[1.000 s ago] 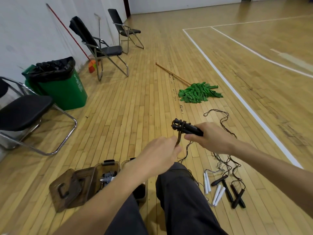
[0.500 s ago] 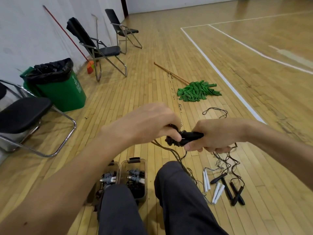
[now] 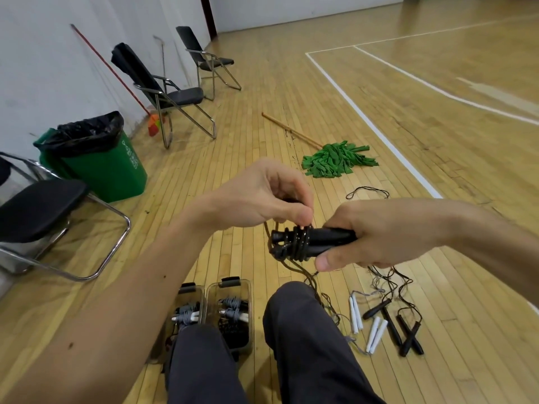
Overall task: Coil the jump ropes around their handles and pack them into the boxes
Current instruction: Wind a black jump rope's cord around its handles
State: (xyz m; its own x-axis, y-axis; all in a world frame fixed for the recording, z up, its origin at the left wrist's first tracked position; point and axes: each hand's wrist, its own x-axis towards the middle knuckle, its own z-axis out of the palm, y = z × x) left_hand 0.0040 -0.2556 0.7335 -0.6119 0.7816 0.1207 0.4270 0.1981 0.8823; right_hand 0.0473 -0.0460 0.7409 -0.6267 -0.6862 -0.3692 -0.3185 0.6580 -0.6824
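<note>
Above the knees, out in front of the body, the right hand (image 3: 388,231) is clamped round the black handles (image 3: 332,237). They lie side by side with their long axis nearly level, running left to right, and their free ends point toward the left hand (image 3: 259,196). The right thumb sits underneath, curled tight on the grip. Several coils (image 3: 300,242) of black rope ring the exposed ends, crosswise to that axis.

The left hand sits directly over the coils. Its fingers (image 3: 302,214) are pinched together on the rope where it meets the top of the bundle. From the underside the loose tail (image 3: 309,275) drops past the right knee toward the floor (image 3: 233,141). How much of it is left I cannot tell, since it runs in among the other jump ropes (image 3: 388,319) lying to the right.

As I judge it, the next turn has to go round the handles the short way, over the top and back under. The left hand is the nearer one and the only one free to carry it. The boxes (image 3: 230,284) stand on the floor below, between the legs, well apart from the bundle.
</note>
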